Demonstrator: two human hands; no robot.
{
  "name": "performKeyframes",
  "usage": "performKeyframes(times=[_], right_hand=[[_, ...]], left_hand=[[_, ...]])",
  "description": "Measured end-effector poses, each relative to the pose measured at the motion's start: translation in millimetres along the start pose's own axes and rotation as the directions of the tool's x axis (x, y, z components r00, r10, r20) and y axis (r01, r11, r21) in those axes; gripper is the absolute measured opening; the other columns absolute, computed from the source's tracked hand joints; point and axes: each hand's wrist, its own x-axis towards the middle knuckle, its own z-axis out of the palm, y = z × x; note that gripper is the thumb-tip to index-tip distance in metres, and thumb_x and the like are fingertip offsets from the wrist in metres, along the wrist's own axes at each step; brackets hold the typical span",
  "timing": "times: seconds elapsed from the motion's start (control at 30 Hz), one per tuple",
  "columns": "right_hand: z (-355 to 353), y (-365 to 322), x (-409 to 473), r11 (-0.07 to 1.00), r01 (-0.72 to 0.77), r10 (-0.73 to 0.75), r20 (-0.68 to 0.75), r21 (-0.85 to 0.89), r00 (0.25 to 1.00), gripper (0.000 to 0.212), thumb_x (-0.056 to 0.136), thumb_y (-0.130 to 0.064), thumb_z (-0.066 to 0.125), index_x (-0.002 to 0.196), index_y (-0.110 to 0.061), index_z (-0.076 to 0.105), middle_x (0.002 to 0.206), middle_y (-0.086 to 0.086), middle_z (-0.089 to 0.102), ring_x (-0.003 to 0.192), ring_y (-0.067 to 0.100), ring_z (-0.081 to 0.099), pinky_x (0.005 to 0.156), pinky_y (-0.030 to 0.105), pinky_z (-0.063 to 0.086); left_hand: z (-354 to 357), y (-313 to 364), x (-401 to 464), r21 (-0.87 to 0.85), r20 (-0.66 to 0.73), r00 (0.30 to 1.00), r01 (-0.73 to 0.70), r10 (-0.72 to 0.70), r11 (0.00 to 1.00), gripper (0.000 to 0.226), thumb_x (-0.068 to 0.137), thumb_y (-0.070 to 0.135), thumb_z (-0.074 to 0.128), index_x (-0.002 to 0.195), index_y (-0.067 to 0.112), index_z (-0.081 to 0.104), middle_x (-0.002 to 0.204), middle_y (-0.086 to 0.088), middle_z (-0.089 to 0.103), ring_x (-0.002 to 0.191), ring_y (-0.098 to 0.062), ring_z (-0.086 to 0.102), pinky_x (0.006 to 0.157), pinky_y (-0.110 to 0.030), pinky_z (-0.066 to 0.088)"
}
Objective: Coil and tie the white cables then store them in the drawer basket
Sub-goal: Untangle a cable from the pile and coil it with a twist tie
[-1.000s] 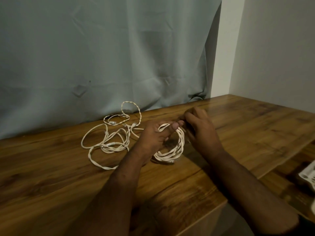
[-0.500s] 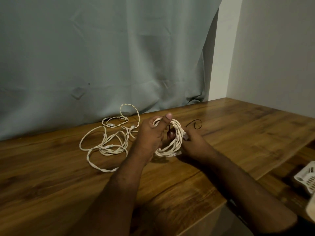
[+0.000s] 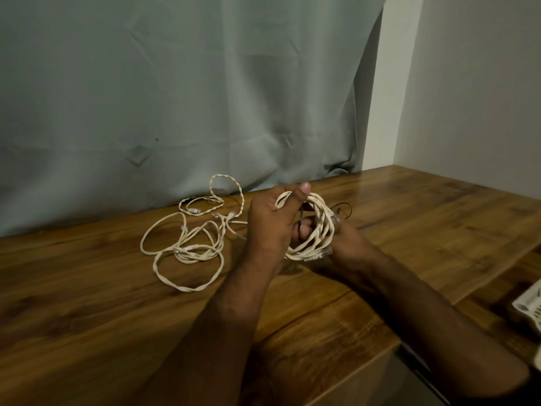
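From the head view, a coiled white braided cable (image 3: 317, 230) stands lifted off the brown wood-grain counter (image 3: 87, 317), near the middle of its back edge. The left hand (image 3: 270, 227) holds the coil's left side: the thumb runs up over the top strands and the fingers curl through the ring from behind, so the grip is wrapped round the bundle. The right hand (image 3: 348, 244) sits under and behind the coil's right side, mostly hidden by the loops; its fingertips show inside the ring, curled, and appear to pinch a thin dark wire tie (image 3: 344, 208) whose loop arches beyond the coil toward the counter's back edge. How tightly that grip closes cannot be told. A clear plastic plug shows at the coil's lower right and another on its right side.

To the left of the hands, a loose tangle of white twisted cable (image 3: 187, 244) lies flat on the counter in several open loops, with small plugs among them; one loop rises near the back edge against the grey-green wrinkled curtain (image 3: 175, 98). The strands look rope-like, with a plaited texture.

At the right edge of the view, below the counter's front right corner, a corner of a white perforated plastic basket (image 3: 531, 306) shows. A pale plain wall (image 3: 468, 98) stands behind the right end.
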Motion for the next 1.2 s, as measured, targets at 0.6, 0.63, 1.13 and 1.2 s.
performKeyframes(times=[0.6,0.63,1.13,1.2], right_hand=[[7,-3,3,-0.109,0.169,-0.571,0.201,-0.980,0.796,0.035,0.100,-0.045,0.052,0.104,-0.019,0.075,0.090,-0.001,0.053,0.084,0.017,0.048,0.066,0.036,0.042],[7,-2,4,-0.067,0.164,-0.554,0.173,-0.984,0.815,0.038,0.099,-0.048,0.051,0.110,-0.021,0.076,0.091,-0.002,0.051,0.085,0.016,0.047,0.066,0.036,0.043],[-5,-5,4,0.373,0.212,-0.623,-0.075,-0.903,0.778,0.022,0.107,-0.028,0.043,0.094,-0.018,0.059,0.092,-0.002,0.057,0.090,0.022,0.053,0.078,0.041,0.046],[-11,-6,5,0.418,0.150,-0.662,-0.188,-0.896,0.725,0.026,0.105,-0.028,0.044,0.095,-0.011,0.061,0.090,-0.001,0.060,0.087,0.023,0.055,0.074,0.043,0.048]], left_hand=[[-17,-17,12,0.276,-0.177,0.964,-0.145,0.199,0.950,0.015,0.086,0.027,0.081,0.091,0.013,0.080,0.077,0.005,0.076,0.071,-0.003,0.071,0.065,-0.019,0.054],[-15,-16,10,0.268,-0.171,0.964,-0.151,0.201,0.952,0.013,0.087,0.025,0.081,0.090,0.014,0.080,0.077,0.006,0.076,0.070,-0.002,0.071,0.063,-0.016,0.052],[-16,-26,11,0.405,0.018,0.975,-0.211,0.223,0.890,0.021,0.092,0.032,0.074,0.096,0.013,0.079,0.079,0.003,0.076,0.080,-0.013,0.072,0.078,-0.031,0.057],[-12,-23,7,0.377,0.068,0.982,-0.189,0.176,0.907,0.025,0.093,0.036,0.073,0.098,0.012,0.079,0.077,0.003,0.075,0.081,-0.012,0.072,0.080,-0.030,0.056]])
